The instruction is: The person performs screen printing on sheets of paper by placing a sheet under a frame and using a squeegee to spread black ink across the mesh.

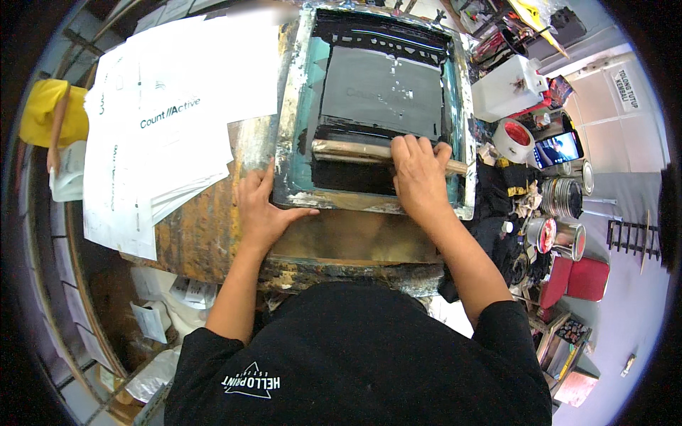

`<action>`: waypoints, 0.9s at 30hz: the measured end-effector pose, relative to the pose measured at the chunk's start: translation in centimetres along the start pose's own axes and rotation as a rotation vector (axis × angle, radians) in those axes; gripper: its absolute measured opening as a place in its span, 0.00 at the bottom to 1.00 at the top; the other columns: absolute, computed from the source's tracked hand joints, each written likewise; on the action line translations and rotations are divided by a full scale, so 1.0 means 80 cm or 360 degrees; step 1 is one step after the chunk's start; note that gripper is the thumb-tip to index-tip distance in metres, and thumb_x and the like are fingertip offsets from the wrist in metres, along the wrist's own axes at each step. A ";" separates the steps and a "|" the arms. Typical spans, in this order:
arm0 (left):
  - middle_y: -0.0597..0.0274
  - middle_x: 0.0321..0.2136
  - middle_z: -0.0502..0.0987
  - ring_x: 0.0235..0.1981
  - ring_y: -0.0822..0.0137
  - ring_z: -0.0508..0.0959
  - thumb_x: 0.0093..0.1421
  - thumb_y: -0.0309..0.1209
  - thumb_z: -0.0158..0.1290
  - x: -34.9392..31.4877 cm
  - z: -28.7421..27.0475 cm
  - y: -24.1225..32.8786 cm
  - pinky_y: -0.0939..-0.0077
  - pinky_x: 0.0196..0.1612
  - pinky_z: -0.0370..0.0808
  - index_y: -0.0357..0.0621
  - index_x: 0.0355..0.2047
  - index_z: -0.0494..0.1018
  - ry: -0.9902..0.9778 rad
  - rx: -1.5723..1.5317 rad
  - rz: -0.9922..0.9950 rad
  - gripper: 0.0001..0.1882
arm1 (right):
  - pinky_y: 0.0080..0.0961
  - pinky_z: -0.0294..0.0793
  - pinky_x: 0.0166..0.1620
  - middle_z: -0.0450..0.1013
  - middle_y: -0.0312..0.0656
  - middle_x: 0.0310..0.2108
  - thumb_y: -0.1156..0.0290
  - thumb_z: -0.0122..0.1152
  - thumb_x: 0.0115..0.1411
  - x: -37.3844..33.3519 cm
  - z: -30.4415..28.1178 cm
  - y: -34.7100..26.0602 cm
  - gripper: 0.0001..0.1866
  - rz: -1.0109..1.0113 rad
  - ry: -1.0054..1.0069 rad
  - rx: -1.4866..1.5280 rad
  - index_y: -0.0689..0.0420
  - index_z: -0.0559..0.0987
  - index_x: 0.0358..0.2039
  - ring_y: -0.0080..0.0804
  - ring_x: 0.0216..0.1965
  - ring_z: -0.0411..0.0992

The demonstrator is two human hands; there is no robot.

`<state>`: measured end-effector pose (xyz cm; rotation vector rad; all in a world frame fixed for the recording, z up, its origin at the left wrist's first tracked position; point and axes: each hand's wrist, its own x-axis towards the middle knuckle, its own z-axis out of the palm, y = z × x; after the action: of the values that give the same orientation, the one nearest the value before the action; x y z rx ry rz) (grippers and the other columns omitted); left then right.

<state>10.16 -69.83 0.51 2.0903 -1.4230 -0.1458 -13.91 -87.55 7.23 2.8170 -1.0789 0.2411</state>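
A screen printing frame (285, 128) lies flat on the stained work table, its mesh teal at the sides and coated with black ink (383, 85) across the middle. My right hand (420, 174) is closed over a wooden-handled squeegee (352, 150), which spans the near part of the mesh. Thick black ink lies along the far end of the screen and around the squeegee. My left hand (264, 206) rests at the frame's near left corner, thumb stretched along the near edge and fingers apart. The squeegee's blade is hidden below the handle.
Left of the frame, overlapping white printed sheets (177, 85) cover the table (192, 234). Tins (561, 197), a white jug (508, 89), a tape roll (513, 138) and a lit phone (558, 150) crowd the right. A person's arm in a yellow sleeve (50, 110) shows at far left.
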 end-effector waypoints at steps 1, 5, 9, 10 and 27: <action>0.58 0.40 0.72 0.47 0.56 0.70 0.27 0.63 0.75 0.001 -0.001 -0.003 0.56 0.56 0.65 0.37 0.62 0.73 0.0004 0.0024 0.0029 0.64 | 0.49 0.61 0.54 0.70 0.41 0.40 0.77 0.65 0.50 0.010 0.004 0.004 0.19 -0.0006 0.0018 -0.0009 0.54 0.70 0.43 0.42 0.47 0.69; 0.53 0.41 0.76 0.47 0.52 0.74 0.27 0.64 0.74 0.002 -0.005 -0.002 0.54 0.54 0.68 0.37 0.62 0.72 0.0041 -0.0069 0.0067 0.64 | 0.50 0.60 0.54 0.70 0.43 0.41 0.77 0.68 0.45 0.032 0.020 0.020 0.25 -0.0015 0.0106 0.0015 0.55 0.69 0.44 0.46 0.48 0.69; 0.49 0.42 0.77 0.48 0.49 0.76 0.27 0.67 0.74 -0.004 -0.006 -0.012 0.53 0.55 0.70 0.33 0.61 0.73 0.0122 -0.0094 0.0084 0.65 | 0.59 0.62 0.58 0.74 0.44 0.45 0.77 0.60 0.54 0.042 0.016 0.026 0.22 -0.0019 0.0129 0.0022 0.54 0.73 0.51 0.46 0.54 0.71; 0.48 0.45 0.76 0.50 0.49 0.75 0.27 0.70 0.72 -0.005 -0.003 -0.013 0.54 0.56 0.69 0.34 0.61 0.73 0.0121 -0.0063 0.0105 0.66 | 0.60 0.61 0.59 0.74 0.45 0.48 0.76 0.64 0.52 0.049 0.014 0.034 0.26 0.0035 -0.0091 -0.0036 0.54 0.72 0.54 0.47 0.55 0.71; 0.45 0.58 0.76 0.61 0.58 0.74 0.41 0.44 0.80 0.040 -0.063 0.075 0.64 0.66 0.68 0.30 0.66 0.65 0.0468 -0.1211 -0.0114 0.56 | 0.51 0.61 0.54 0.71 0.46 0.42 0.54 0.67 0.56 -0.014 -0.135 -0.022 0.23 0.0037 0.0559 -0.0092 0.56 0.75 0.43 0.47 0.49 0.69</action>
<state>8.73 -72.03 8.58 1.4550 -0.9147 -0.3342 -14.71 -83.78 17.50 2.5785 -1.0181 0.6656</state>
